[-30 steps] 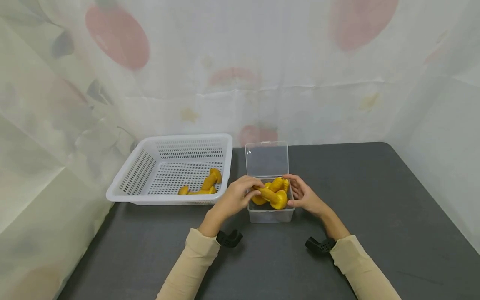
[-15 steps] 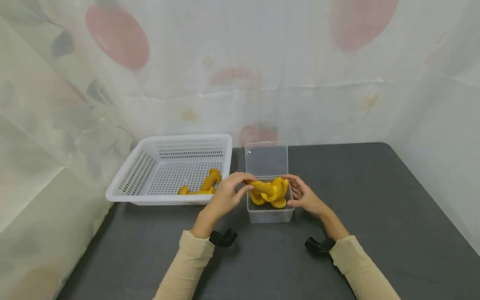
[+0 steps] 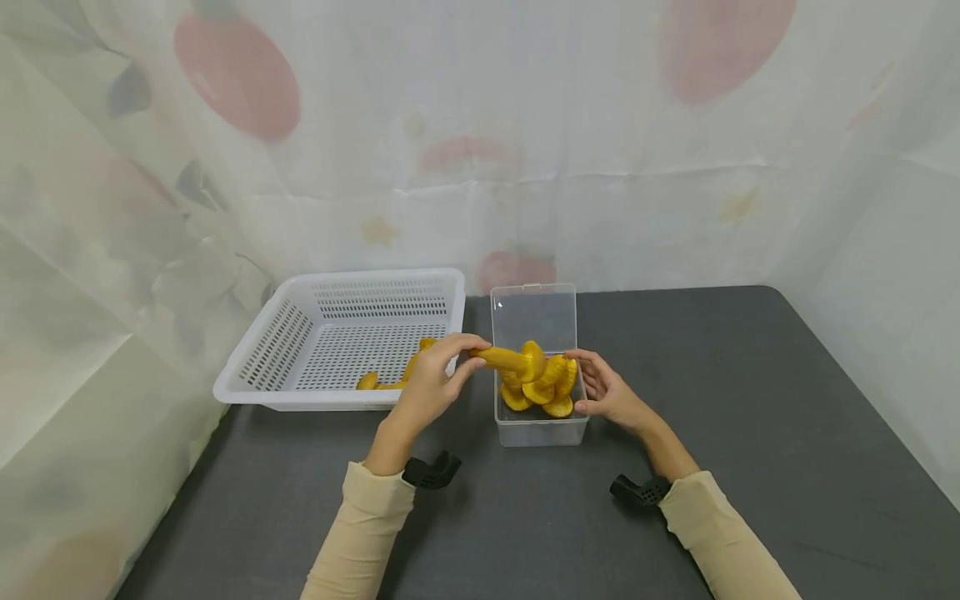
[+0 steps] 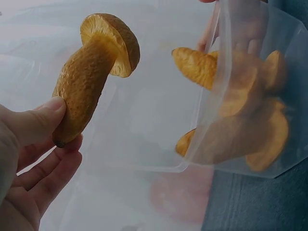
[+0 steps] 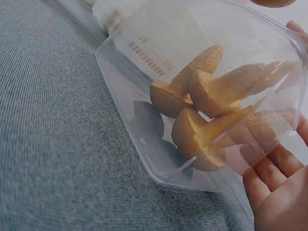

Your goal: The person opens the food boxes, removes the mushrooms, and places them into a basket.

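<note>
In the head view my left hand [image 3: 427,390] pinches a yellow mushroom [image 3: 501,359] by the end of its stem, between thumb and fingertips. Its cap [image 4: 111,41] points away from the hand in the left wrist view. The mushroom is over the left part of a clear plastic box [image 3: 540,433]. Inside, several more yellow mushrooms [image 5: 207,139] lie with caps down and stems leaning up toward the rim. My right hand [image 3: 615,398] holds the box's right side, thumb at the front and fingers farther back; some fingers [image 5: 267,173] show against the wall in the right wrist view.
The box's hinged lid [image 3: 534,321] stands raised at the back. A white slotted basket [image 3: 300,398] sits to the left, with yellow mushrooms [image 3: 367,381] in its front right part, partly hidden by my left hand. Beneath everything is a dark grey tabletop [image 3: 712,375]; printed curtains [image 3: 600,125] hang behind.
My left hand has moved left and a little farther back, drawing the pinched mushroom away from the others in the box. My right hand and the box have stayed in place.
</note>
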Motion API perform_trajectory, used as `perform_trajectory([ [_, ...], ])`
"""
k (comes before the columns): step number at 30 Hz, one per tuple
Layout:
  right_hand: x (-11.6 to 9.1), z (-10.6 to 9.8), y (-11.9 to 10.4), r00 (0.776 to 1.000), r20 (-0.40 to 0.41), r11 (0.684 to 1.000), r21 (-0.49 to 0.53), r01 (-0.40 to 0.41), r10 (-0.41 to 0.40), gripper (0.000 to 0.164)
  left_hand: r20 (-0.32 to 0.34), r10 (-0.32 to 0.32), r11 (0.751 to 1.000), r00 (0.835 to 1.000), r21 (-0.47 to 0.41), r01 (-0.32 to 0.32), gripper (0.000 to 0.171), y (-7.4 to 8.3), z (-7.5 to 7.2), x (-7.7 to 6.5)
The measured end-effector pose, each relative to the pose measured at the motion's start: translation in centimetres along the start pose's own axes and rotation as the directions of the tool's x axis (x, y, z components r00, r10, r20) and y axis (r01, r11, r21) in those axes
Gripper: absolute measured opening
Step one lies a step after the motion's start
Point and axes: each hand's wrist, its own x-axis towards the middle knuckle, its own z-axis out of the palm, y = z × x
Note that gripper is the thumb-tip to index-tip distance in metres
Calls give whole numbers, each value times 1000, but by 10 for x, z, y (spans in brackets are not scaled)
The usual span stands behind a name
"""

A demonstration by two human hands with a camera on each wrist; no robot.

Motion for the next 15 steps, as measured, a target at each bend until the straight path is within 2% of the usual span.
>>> perform_trajectory([
  [9,0,1,-2,1000,-3,1000,-12,-9,9,78,-56,-65,997,996,-44,62,24,-6,-15,-2],
  [15,0,0,-2,1000,-8,1000,-22,-12,12,77,-109,-41,999,993,-30,38,27,-13,-23,-4],
])
